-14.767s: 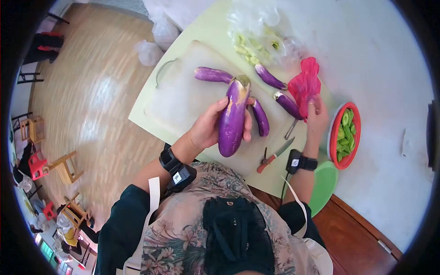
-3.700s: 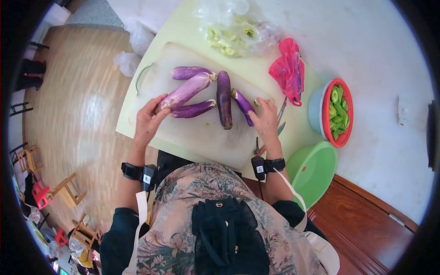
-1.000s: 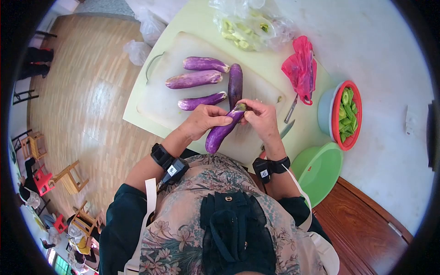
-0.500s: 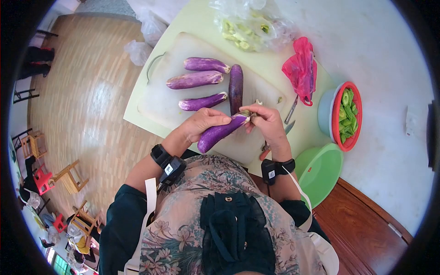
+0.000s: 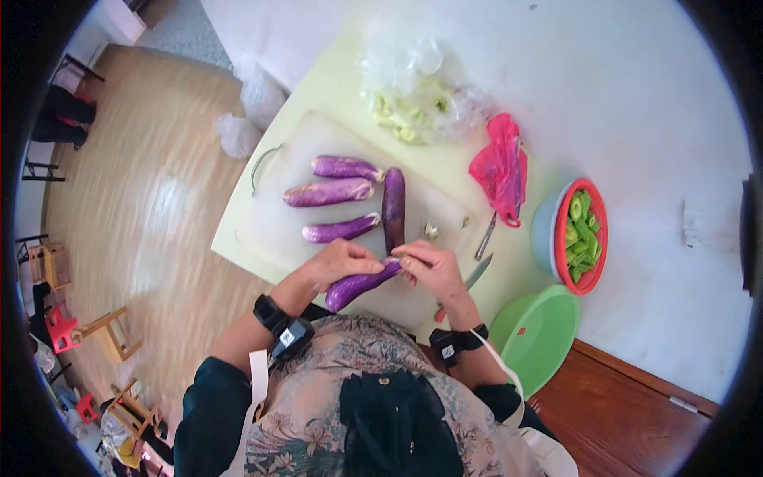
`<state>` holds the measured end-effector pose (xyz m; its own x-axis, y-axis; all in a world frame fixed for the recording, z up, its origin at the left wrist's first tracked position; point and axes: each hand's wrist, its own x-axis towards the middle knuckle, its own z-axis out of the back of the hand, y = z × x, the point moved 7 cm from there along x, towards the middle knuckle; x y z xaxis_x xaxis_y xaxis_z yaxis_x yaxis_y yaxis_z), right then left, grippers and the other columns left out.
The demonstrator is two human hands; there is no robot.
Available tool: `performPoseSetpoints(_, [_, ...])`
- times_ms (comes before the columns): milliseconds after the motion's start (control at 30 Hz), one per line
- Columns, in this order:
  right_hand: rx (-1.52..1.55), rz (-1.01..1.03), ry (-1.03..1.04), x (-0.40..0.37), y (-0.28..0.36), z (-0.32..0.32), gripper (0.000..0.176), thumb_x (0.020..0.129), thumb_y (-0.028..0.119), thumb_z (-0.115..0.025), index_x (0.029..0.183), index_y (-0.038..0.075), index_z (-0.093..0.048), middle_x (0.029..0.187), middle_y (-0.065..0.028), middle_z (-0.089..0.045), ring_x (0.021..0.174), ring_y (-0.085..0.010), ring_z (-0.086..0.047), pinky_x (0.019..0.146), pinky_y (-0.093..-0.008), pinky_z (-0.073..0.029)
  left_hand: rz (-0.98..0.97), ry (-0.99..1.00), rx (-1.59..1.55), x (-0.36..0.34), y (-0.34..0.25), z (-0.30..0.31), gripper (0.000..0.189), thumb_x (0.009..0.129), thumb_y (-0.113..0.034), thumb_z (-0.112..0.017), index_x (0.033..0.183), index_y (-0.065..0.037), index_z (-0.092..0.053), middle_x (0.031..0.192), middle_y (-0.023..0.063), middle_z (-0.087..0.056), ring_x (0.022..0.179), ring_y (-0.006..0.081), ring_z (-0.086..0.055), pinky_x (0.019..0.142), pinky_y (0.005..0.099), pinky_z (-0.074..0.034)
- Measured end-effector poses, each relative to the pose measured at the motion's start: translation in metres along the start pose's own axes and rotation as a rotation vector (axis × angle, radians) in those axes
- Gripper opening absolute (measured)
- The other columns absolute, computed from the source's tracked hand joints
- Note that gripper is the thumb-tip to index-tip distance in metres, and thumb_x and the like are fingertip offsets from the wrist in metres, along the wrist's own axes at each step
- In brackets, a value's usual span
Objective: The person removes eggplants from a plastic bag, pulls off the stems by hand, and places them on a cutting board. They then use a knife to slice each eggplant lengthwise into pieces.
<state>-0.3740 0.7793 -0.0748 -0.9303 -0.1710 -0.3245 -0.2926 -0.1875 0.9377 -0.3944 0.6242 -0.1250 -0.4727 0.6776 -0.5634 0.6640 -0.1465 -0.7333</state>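
Observation:
My left hand [image 5: 343,262] is closed around a purple eggplant [image 5: 355,288], held tilted over the near edge of the white cutting board [image 5: 274,226]. At its upper end my right hand [image 5: 433,269] pinches the eggplant, and the fingers hide that tip. Beyond my hands, a darker eggplant [image 5: 393,208] lies lengthwise on the board. To its left rest three lighter eggplants, the nearest [image 5: 342,229] close to my left hand. A small pale stem piece [image 5: 431,230] lies on the board. Beside my right wrist is a knife [image 5: 478,272], partly covered by my arm.
A metal-handled tool [image 5: 486,237] lies by a pink plastic bag [image 5: 501,171]. Further back is a clear bag [image 5: 409,107] of pale green pieces. On the right stand a red basket [image 5: 601,238] of cut green vegetables and a green basin [image 5: 540,334]. Stools and people are at far left.
The view has shifted, so the table's things appear lower. My right fingers have closed over the eggplant's stem end, where green showed before. My left hand keeps its hold.

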Motion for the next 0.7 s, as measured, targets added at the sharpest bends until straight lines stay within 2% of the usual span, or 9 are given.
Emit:
performPoseSetpoints(133, [0.119, -0.024, -0.096, -0.002, -0.010, -0.004, 0.017, 0.091, 0.011, -0.058, 0.100, -0.001, -0.067, 0.079, -0.0010, -0.058, 0.059, -0.0046, -0.054, 0.051, -0.0195, -0.043, 0.011, -0.011, -0.048, 0.000, 0.006, 0.001, 0.031, 0.077, -0.028, -0.076, 0.088, 0.001, -0.071, 0.076, 0.0018, -0.066, 0.065, 0.0062, -0.056, 0.058, 0.0213, -0.045])
performPoseSetpoints(300, [0.068, -0.036, -0.179, -0.001, -0.013, -0.005, 0.018, 0.092, 0.011, -0.056, 0.098, -0.002, -0.067, 0.077, -0.0009, -0.058, 0.059, -0.0052, -0.053, 0.051, -0.0188, -0.041, -0.014, -0.037, -0.084, 0.000, 0.000, -0.001, 0.032, 0.077, -0.028, -0.076, 0.086, 0.002, -0.071, 0.074, 0.0015, -0.065, 0.063, 0.0059, -0.054, 0.056, 0.0213, -0.044])
performPoseSetpoints(367, [0.051, -0.046, -0.232, -0.002, -0.017, -0.005, 0.019, 0.093, 0.014, -0.056, 0.096, -0.001, -0.067, 0.073, 0.0002, -0.058, 0.057, -0.0044, -0.052, 0.049, -0.0185, -0.040, -0.008, -0.080, 0.018, 0.003, 0.004, 0.002, 0.031, 0.076, -0.028, -0.076, 0.084, 0.002, -0.071, 0.072, 0.0012, -0.064, 0.063, 0.0060, -0.054, 0.056, 0.0215, -0.044])
performPoseSetpoints(500, [0.049, -0.115, -0.219, -0.003, -0.023, -0.006, 0.022, 0.094, 0.019, -0.055, 0.096, 0.000, -0.067, 0.065, 0.0008, -0.058, 0.053, -0.0037, -0.051, 0.047, -0.0178, -0.039, 0.034, -0.103, 0.090, -0.004, -0.003, 0.001, 0.031, 0.075, -0.027, -0.076, 0.083, 0.002, -0.071, 0.071, 0.0012, -0.064, 0.061, 0.0063, -0.054, 0.054, 0.0215, -0.043])
performPoseSetpoints(667, [0.124, -0.228, -0.205, -0.006, -0.036, -0.005, 0.023, 0.094, 0.019, -0.055, 0.098, 0.000, -0.067, 0.067, -0.0006, -0.059, 0.054, -0.0053, -0.053, 0.047, -0.0188, -0.040, 0.056, -0.064, -0.009, -0.003, 0.003, -0.003, 0.030, 0.074, -0.027, -0.076, 0.081, 0.002, -0.071, 0.069, 0.0020, -0.064, 0.058, 0.0069, -0.053, 0.052, 0.0221, -0.043])
performPoseSetpoints(700, [0.138, -0.265, -0.118, -0.006, -0.040, -0.006, 0.023, 0.094, 0.017, -0.055, 0.099, -0.001, -0.066, 0.069, -0.0022, -0.061, 0.056, -0.0070, -0.056, 0.048, -0.0200, -0.043, 0.063, -0.055, 0.003, -0.003, 0.005, -0.002, 0.030, 0.074, -0.026, -0.077, 0.080, 0.002, -0.071, 0.069, 0.0023, -0.064, 0.059, 0.0070, -0.054, 0.052, 0.0225, -0.043])
